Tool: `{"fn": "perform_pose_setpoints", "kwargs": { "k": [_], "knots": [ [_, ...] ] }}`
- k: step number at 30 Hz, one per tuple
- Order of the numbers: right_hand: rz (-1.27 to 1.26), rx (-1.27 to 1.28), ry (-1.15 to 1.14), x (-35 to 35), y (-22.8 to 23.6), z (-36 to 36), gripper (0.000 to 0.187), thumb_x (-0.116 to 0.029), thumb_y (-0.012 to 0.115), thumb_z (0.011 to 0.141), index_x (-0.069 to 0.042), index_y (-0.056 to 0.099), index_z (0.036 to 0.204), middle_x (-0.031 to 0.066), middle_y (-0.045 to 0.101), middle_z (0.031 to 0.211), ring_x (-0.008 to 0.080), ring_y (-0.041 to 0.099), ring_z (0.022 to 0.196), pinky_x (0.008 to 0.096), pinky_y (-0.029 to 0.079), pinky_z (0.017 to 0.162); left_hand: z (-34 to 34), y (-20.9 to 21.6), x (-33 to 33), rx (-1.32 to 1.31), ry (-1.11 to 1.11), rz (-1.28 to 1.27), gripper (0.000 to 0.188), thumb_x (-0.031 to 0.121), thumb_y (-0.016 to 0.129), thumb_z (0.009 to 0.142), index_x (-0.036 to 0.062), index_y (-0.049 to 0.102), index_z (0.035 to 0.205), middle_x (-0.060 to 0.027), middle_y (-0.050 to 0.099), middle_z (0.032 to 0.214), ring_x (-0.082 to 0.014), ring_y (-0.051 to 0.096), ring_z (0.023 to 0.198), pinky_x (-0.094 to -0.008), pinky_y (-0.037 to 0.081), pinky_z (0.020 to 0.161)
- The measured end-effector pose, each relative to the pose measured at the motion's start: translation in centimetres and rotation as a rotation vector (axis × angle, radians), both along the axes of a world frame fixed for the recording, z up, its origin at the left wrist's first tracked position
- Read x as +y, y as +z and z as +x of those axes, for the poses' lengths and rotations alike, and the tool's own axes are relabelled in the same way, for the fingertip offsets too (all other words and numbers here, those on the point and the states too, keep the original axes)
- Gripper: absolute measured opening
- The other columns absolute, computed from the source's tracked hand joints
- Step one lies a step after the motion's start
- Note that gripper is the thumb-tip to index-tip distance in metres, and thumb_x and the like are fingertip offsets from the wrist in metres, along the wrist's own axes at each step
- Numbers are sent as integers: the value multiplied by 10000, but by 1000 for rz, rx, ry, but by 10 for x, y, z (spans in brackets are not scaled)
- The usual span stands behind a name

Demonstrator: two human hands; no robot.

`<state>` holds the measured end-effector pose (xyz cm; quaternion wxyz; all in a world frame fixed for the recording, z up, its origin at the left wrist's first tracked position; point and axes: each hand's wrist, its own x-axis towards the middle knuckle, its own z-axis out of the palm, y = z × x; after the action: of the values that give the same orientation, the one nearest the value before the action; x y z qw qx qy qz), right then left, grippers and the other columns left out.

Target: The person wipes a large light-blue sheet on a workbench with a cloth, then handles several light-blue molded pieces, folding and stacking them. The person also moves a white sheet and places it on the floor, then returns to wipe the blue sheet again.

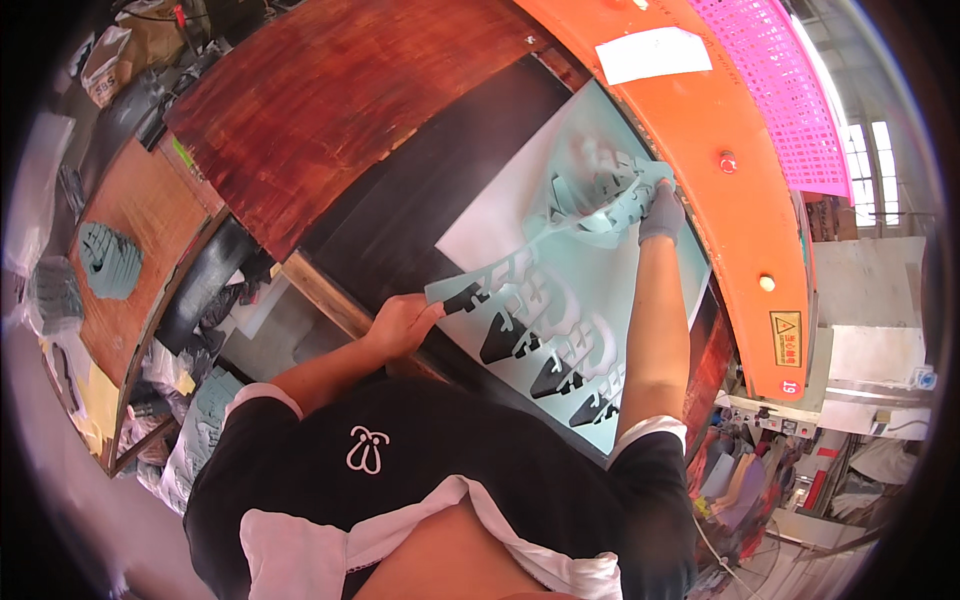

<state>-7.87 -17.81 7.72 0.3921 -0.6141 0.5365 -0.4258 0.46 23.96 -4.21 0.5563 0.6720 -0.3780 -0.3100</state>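
A thin teal sheet (500,268) with shapes cut out of it is lifted in a web of strips above the board. My left hand (408,322) is bare and closed on the near left end of this cut sheet. At the far side my right hand (660,212), in a grey glove, has its fingers wrapped round a bunch of teal cut pieces (625,205). Part of the bunch is smeared by motion. Under it lies a pale teal and white surface (640,300). Dark gaps show through the cut-outs along the near edge.
An orange machine beam (740,230) curves along the far right, carrying a white paper (655,55) and a pink basket (780,90). A red-brown board (330,90) and a black surface (420,170) lie left. Stacked teal pieces (110,260) rest on a wooden table (160,215).
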Motion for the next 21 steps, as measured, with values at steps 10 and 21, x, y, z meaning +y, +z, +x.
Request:
{"fn": "perform_pose_setpoints", "kwargs": {
  "k": [10,21],
  "knots": [
    [-20,-361,195,-23,80,-42,247,-265,527,881,-27,589,904,46,585,785,158,551,671,305,463,631,-5,1,5,-245,117,38,404,220,583,851,9,495,517,-165,502,540,-356,507,513,-429,385,479],
    [334,-516,713,132,74,-44,307,-230,553,905,39,567,1054,86,589,1025,164,554,925,317,450,816,17,13,41,-836,451,-91,87,133,642,731,60,597,746,-77,591,803,-281,557,801,-398,420,742]
  ]
}}
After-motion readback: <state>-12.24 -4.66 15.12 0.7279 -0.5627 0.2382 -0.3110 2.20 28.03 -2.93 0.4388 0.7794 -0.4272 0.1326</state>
